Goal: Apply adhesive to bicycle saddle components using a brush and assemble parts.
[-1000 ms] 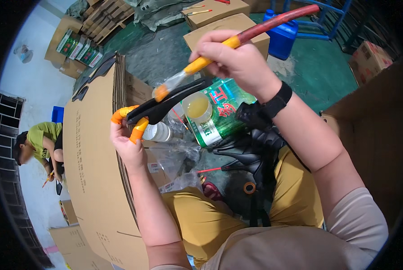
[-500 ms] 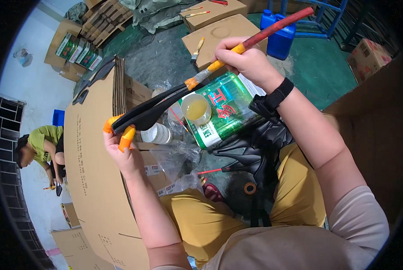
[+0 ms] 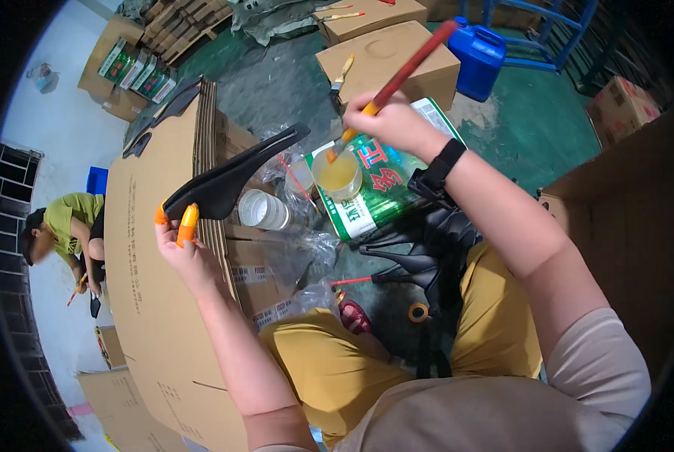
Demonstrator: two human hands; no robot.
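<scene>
A person's two bare hands, seen from above. The left hand (image 3: 186, 260) pinches the broad near end of a long black piece (image 3: 228, 177) between thumb and a finger, both tips wrapped in orange covers (image 3: 189, 224). From those fingertips the piece slants away and to the right, tapering to a narrow, rounded tip held up in the air. It is dark and smooth, with a ridge along its length and a flap bulging on the near side.

The right hand's fingers (image 3: 375, 117) close around a brush (image 3: 414, 69) with a red and yellow handle. Just below them, its bristle end is inside the rim of a translucent cup (image 3: 317, 177) of yellowish liquid; whether it touches the liquid cannot be told. The cup stands on a shiny green metal tin (image 3: 393, 202).

Left of the left fingers is the flat face of stacked brown cardboard (image 3: 152, 264), its layered edge running beneath the black piece. Open room separates the piece's tip from the right fingers. Ribbed white cups (image 3: 265, 211) lie to the right of the left fingers.
</scene>
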